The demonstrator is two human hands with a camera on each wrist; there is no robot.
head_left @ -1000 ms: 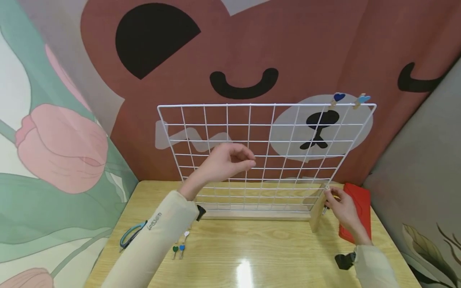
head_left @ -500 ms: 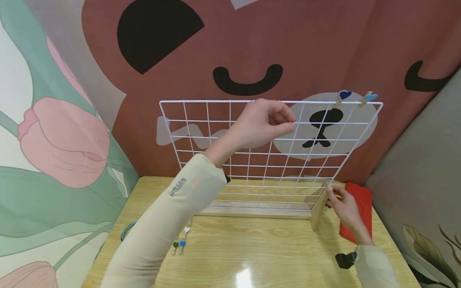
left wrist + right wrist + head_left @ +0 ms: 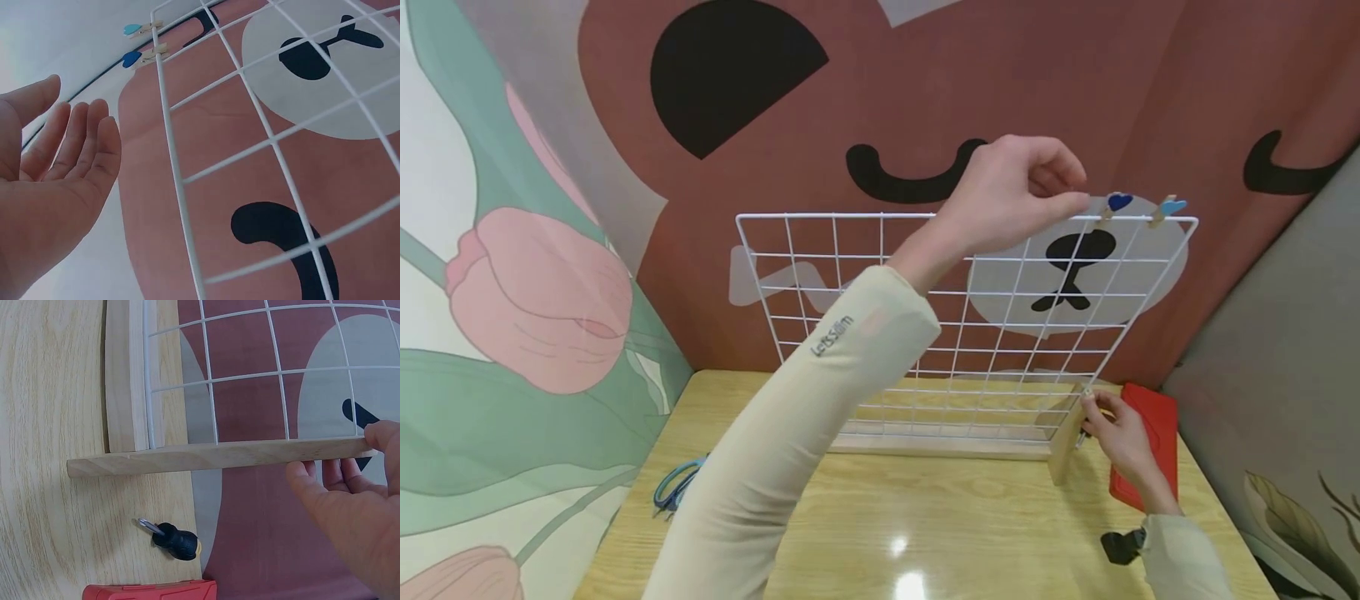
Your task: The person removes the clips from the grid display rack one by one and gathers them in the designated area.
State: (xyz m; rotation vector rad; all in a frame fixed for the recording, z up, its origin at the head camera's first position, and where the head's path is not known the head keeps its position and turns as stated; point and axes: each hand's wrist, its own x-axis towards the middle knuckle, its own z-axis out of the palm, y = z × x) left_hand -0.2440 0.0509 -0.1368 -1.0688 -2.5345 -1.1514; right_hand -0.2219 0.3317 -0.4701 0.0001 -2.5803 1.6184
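Observation:
A white wire grid [image 3: 835, 215] stands upright in a wooden base [image 3: 940, 447] with an end post [image 3: 1062, 458] on its right. My right hand [image 3: 1122, 437] grips the top of that post; in the right wrist view the thumb lies over the wood [image 3: 219, 457] with fingertips beneath. Raised at the grid's top edge, my left hand [image 3: 1007, 196] has loosely bent fingers and holds nothing, thumb apart in the left wrist view. Just right of it, a clothespin with a dark blue heart [image 3: 1118, 202] and one with a light blue heart [image 3: 1173, 207] clip the top wire.
A red case [image 3: 1156, 454] lies on the table [image 3: 865, 517] beyond the right hand. Near the post is a stubby black screwdriver [image 3: 178, 542]. Blue-handled scissors [image 3: 673, 487] lie at the left, partly behind the left sleeve [image 3: 790, 425]. A patterned curtain hangs behind.
My left hand has risen rightward across the grid to its top edge, near the clothespins. The left sleeve now covers the small heart clips on the table. My right hand stays on the post.

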